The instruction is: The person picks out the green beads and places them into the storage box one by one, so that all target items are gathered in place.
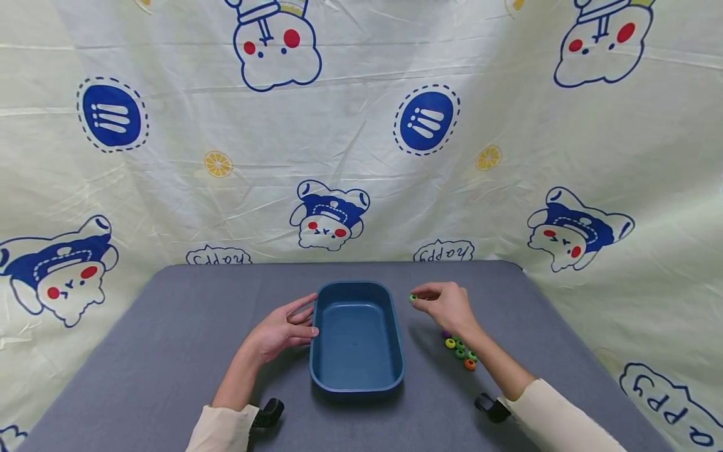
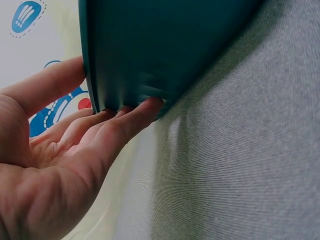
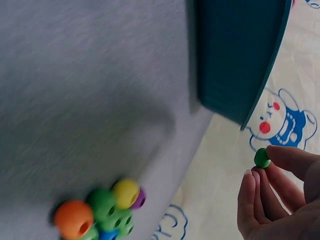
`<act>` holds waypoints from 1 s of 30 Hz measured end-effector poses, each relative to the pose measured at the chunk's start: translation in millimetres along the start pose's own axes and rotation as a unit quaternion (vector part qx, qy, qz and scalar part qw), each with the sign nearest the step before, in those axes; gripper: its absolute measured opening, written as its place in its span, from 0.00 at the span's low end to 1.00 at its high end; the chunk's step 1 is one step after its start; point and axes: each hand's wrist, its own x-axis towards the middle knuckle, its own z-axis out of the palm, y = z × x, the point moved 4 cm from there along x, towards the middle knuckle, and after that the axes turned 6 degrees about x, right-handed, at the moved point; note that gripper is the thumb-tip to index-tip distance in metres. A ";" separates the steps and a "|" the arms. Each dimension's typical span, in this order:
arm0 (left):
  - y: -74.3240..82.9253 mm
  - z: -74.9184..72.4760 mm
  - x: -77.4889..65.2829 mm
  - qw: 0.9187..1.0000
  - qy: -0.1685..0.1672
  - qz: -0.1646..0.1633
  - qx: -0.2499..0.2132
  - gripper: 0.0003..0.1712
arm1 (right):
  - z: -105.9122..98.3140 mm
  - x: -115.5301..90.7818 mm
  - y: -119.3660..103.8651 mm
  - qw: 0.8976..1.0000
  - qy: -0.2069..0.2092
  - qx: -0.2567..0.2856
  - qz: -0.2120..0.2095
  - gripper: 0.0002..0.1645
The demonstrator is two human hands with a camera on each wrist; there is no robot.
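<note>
A blue rectangular bin (image 1: 354, 346), with nothing in it, stands on the grey table. My left hand (image 1: 281, 333) is at its left side; the nearly straight fingers (image 2: 132, 117) lie against the outer wall and the thumb touches the rim. Right of the bin, my right hand (image 1: 447, 306) pinches a small green bead (image 3: 261, 158) between thumb and fingertips, raised above the table. Behind that hand lies a cluster of beads with holes: an orange bead (image 3: 74, 219), a yellow bead (image 3: 125, 193), a purple bead (image 3: 139, 198), a partly hidden blue bead (image 3: 108, 234) and several green ones.
The grey table (image 1: 226, 314) runs back to a hanging cream sheet (image 1: 361, 125) printed with cartoon bears. A black strap (image 1: 268, 414) is at the left wrist and another black strap (image 1: 492, 408) at the right. The beads lie close beside the right forearm.
</note>
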 end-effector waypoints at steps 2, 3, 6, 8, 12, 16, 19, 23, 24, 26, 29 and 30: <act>0.1 0.1 -0.1 1.000 0.002 0.001 0.001 0.45 | 5.4 2.3 -5.2 1.000 0.001 0.005 -0.004 0.11; 0.0 0.2 -0.1 1.000 0.003 0.002 0.003 0.45 | 7.9 3.3 -7.6 1.000 0.003 0.006 -0.008 0.12; -0.7 0.7 0.0 1.000 0.003 0.002 0.007 0.46 | 15.7 5.5 -13.9 1.000 0.008 0.010 -0.015 0.12; -1.5 0.8 0.5 1.000 -0.003 0.006 0.003 0.46 | 21.0 6.3 -17.2 1.000 0.011 0.012 -0.018 0.12; -2.0 0.5 1.2 1.000 -0.012 0.012 -0.006 0.47 | 32.0 9.6 -23.5 0.999 0.013 0.024 -0.021 0.10; -1.7 -1.0 0.5 1.000 -0.008 0.013 -0.006 0.47 | 43.7 13.6 -30.4 0.999 0.012 0.035 -0.022 0.09; -2.3 -1.7 -0.2 1.000 -0.009 0.013 -0.006 0.48 | 51.4 14.6 -33.0 0.999 0.014 0.039 -0.019 0.09; -2.7 -1.8 -0.6 1.000 -0.013 0.010 -0.009 0.49 | 57.1 15.8 -32.7 0.999 0.014 0.043 -0.014 0.08; -2.5 -1.8 -0.6 1.000 -0.014 0.010 -0.009 0.49 | 57.7 16.0 -32.3 0.999 0.013 0.045 -0.012 0.07; -2.1 -1.5 -0.5 1.000 -0.015 0.010 -0.010 0.49 | 58.6 16.8 -30.7 0.999 0.014 0.046 -0.007 0.07; -1.4 -1.2 0.1 1.000 -0.016 0.012 -0.010 0.49 | 58.9 17.7 -28.1 0.999 0.014 0.047 0.001 0.08; -1.3 -0.9 0.4 1.000 -0.016 0.011 -0.010 0.48 | 58.8 17.9 -27.5 0.999 0.015 0.047 0.003 0.08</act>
